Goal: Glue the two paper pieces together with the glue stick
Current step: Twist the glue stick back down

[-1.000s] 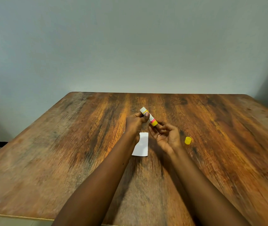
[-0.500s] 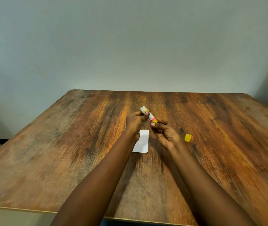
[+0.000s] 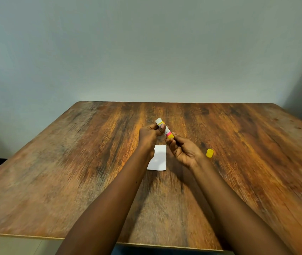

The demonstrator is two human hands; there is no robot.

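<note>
You hold the small white glue stick with pink and yellow bands (image 3: 167,132) just above the far end of the white paper rectangle (image 3: 159,161). Your left hand (image 3: 149,137) grips its top. Your right hand (image 3: 185,151) pinches its yellow bottom. I think you are twisting the glue out. Next, rub it on the paper. I count one glue stick and one little yellow cap (image 3: 209,153), which lies right of the paper on the brown wooden tabletop (image 3: 73,172). Only one paper shows.

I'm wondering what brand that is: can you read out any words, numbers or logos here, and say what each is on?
On the glue stick: yellow and pink bands; any print is too blurred to read.
On the yellow cap, paper, table: no text shows.
</note>
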